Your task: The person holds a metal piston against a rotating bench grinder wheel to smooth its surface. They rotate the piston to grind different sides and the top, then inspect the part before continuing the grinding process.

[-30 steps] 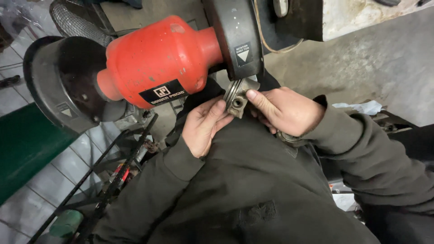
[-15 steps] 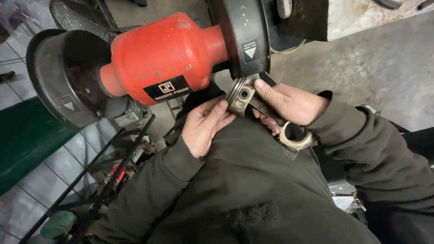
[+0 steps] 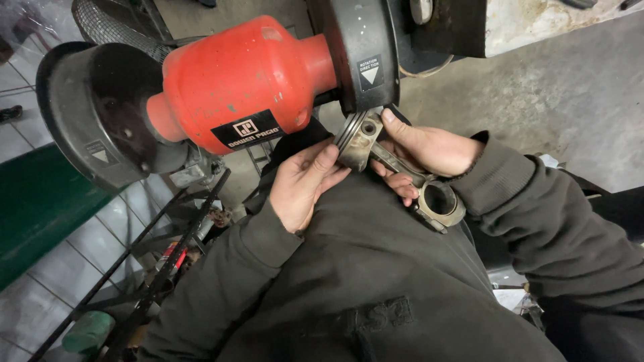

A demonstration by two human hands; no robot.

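A grey metal piston with its connecting rod is pressed up against the right wheel guard of a red bench grinder. My right hand grips the rod, thumb up by the piston head; the rod's big ring end sticks out below the fingers. My left hand steadies the piston head from the left with its fingertips. Dark olive sleeves cover both arms.
The grinder's left wheel guard is black and round. A black metal stand runs down over a tiled floor with a green mat. Concrete floor lies at the upper right. A wire fan grille shows behind.
The piston has been tilted so its rod and big ring end now show below my right hand. Both hands stay at the right wheel guard; the view shifted slightly.
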